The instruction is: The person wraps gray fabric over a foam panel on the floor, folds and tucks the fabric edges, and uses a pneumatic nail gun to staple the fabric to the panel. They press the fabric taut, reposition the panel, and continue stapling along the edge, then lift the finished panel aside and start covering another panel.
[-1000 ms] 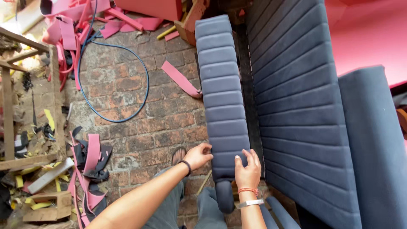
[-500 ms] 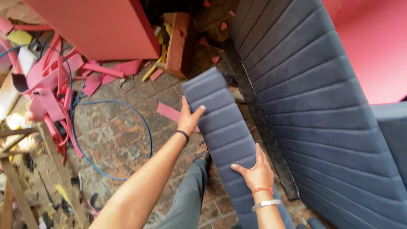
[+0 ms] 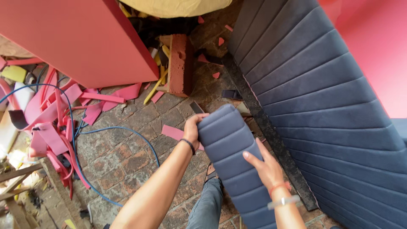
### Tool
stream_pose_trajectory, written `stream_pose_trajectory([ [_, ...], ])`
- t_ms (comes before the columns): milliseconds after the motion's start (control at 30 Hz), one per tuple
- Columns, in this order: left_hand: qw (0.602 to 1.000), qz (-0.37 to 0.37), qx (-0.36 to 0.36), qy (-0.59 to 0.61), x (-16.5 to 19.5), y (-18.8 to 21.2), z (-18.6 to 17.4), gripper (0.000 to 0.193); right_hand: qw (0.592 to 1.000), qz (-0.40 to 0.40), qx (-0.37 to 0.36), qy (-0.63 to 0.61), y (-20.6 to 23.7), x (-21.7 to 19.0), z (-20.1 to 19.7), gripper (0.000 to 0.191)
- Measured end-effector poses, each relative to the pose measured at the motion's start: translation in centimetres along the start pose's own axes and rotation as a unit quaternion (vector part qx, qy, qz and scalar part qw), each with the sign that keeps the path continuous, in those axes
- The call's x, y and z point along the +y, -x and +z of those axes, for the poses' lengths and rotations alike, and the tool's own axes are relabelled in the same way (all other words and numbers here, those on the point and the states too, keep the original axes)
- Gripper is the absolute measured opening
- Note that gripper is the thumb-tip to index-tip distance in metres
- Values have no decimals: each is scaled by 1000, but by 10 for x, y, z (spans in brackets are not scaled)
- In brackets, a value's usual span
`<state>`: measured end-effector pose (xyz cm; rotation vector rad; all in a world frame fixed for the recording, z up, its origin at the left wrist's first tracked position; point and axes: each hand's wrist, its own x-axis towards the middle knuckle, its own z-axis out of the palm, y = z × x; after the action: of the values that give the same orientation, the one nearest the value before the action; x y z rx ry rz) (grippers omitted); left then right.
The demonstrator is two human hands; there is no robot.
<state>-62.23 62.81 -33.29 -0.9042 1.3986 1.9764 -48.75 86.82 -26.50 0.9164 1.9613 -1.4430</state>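
Observation:
A narrow dark blue channel-stitched cushion (image 3: 231, 144) stands tilted in front of me, its top end raised. My left hand (image 3: 193, 127) grips its upper left edge, a black band on the wrist. My right hand (image 3: 265, 167) lies flat on its face lower down, fingers spread, with an orange band and a clear band on the wrist. To the right stands a much larger dark blue padded panel (image 3: 322, 106) with the same ribbed stitching, leaning against a pink surface (image 3: 373, 42).
The floor is brick (image 3: 127, 161). A large red board (image 3: 76, 38) leans at the upper left. Pink foam strips (image 3: 51, 118) and a blue hose (image 3: 123, 131) lie at the left. A brick-coloured block (image 3: 180, 63) stands behind. Wooden slats (image 3: 17, 186) are at the lower left.
The narrow cushion has been lifted from lying along the floor. My left hand moved to its top edge and my right hand to its face. My view swung up and left.

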Motion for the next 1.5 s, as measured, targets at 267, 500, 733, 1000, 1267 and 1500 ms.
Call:
stream_pose_trajectory([
  [267,965,170,-88,-182,-53,209,16,41,979,-80,138,-130,183,129,-23,59],
  [500,854,206,-261,-400,-134,486,34,74,923,-43,343,-172,410,245,-43,47],
  [733,703,167,-481,-496,-223,637,14,63,812,-225,506,-187,617,279,-22,62],
  [1000,605,429,-470,-479,-295,562,39,49,700,-177,647,-245,718,379,-15,63],
  [1267,606,388,-333,-610,-299,465,130,89,665,-188,625,-363,748,498,-21,48],
  [1500,660,221,-434,-572,-301,420,208,80,593,-81,545,-587,749,527,-19,43],
])
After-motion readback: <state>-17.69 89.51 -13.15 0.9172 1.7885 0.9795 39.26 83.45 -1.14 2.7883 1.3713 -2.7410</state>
